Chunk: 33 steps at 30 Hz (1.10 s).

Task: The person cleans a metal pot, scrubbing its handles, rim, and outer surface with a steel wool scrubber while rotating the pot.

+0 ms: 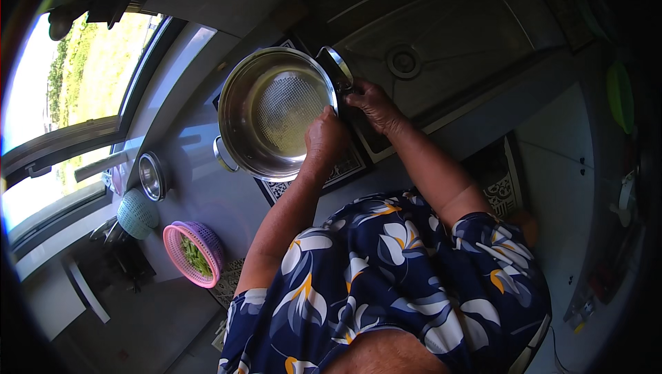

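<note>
A wide stainless steel pot (289,110) is tilted towards me, its dimpled inner bottom showing. My left hand (327,136) grips the rim on the near right side. At the lower end of the pot's right loop handle (339,64), my right hand (376,106) has its fingers curled; deep shadow hides part of that grip. The other loop handle (223,156) sticks out at the lower left. Beneath the pot lies a black and white patterned mat (345,170); whether the pot rests on it, I cannot tell.
A steel sink basin (465,38) with a drain (403,62) lies right of the pot. Along the window side stand steel bowls (152,176), a light blue basket (137,213), and pink and purple baskets (191,254) holding cut greens (195,256). Bright light enters through the window (88,74).
</note>
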{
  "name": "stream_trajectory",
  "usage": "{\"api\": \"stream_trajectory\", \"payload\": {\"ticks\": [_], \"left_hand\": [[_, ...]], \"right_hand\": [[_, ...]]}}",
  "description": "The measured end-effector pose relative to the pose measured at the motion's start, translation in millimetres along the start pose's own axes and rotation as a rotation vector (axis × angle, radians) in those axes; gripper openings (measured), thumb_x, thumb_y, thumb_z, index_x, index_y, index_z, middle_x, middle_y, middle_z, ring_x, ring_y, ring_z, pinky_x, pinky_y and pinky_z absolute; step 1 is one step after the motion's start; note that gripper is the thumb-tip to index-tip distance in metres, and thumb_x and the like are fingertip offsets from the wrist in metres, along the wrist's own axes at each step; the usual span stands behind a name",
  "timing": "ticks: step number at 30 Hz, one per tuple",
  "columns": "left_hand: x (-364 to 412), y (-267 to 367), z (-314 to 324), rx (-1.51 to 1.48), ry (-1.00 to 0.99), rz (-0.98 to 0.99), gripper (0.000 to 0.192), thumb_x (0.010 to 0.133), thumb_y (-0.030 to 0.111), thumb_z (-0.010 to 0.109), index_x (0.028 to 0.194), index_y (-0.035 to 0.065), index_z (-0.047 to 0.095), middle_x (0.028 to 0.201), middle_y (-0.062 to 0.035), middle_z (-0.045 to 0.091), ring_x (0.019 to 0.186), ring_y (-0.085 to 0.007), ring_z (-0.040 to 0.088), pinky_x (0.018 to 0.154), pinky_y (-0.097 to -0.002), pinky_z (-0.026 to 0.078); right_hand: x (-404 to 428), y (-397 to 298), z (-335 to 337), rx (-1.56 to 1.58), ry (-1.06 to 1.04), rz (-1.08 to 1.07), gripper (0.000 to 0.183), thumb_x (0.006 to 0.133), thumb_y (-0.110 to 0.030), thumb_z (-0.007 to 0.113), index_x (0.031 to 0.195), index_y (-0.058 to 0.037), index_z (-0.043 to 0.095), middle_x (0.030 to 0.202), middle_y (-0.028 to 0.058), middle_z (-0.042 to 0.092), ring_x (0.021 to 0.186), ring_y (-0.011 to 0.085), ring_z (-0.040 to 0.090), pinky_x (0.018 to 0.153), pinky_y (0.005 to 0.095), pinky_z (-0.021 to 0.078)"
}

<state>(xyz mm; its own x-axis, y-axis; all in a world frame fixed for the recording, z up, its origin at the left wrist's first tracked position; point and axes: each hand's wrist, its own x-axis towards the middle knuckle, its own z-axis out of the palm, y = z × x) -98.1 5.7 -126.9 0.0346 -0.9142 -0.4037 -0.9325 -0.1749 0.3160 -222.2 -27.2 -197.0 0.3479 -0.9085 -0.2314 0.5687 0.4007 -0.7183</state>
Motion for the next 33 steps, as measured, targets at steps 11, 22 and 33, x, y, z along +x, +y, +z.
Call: {"api": "stream_trajectory", "payload": {"ticks": [11, 22, 33], "left_hand": [[-3.4, -0.6, 0.3, 0.030, -0.019, -0.001, 0.020, 0.079, 0.015, 0.051, 0.094, 0.0010, 0.053, 0.089, -0.0233, 0.063, 0.086, -0.0397, 0.061, 0.077, -0.0472, 0.046], [-8.4, 8.3, -8.9, 0.029, -0.052, -0.051, 0.021, 0.078, 0.015, 0.053, 0.095, 0.0020, 0.053, 0.089, -0.0235, 0.063, 0.087, -0.0405, 0.061, 0.078, -0.0474, 0.046], [-3.8, 0.8, -2.3, -0.004, -0.026, -0.019, 0.019, 0.078, 0.015, 0.053, 0.093, 0.0018, 0.053, 0.087, -0.0234, 0.063, 0.084, -0.0407, 0.062, 0.076, -0.0483, 0.047]], "right_hand": [[-3.2, -3.3, -8.7, 0.045, -0.038, 0.056, 0.027, 0.079, -0.014, 0.058, 0.103, -0.0037, 0.062, 0.093, 0.0024, 0.062, 0.087, 0.0100, 0.057, 0.083, 0.0258, 0.0441], [-2.2, 5.3, 9.6, -0.148, 0.152, -0.067, 0.027, 0.086, -0.026, 0.061, 0.098, -0.0017, 0.062, 0.087, 0.0010, 0.062, 0.082, 0.0059, 0.053, 0.075, 0.0249, 0.0436], [-18.0, 24.9, 19.6, -0.449, 0.396, -0.318, 0.030, 0.085, -0.024, 0.064, 0.105, -0.0023, 0.057, 0.083, 0.0028, 0.062, 0.077, 0.0082, 0.053, 0.071, 0.0262, 0.0453]]}}
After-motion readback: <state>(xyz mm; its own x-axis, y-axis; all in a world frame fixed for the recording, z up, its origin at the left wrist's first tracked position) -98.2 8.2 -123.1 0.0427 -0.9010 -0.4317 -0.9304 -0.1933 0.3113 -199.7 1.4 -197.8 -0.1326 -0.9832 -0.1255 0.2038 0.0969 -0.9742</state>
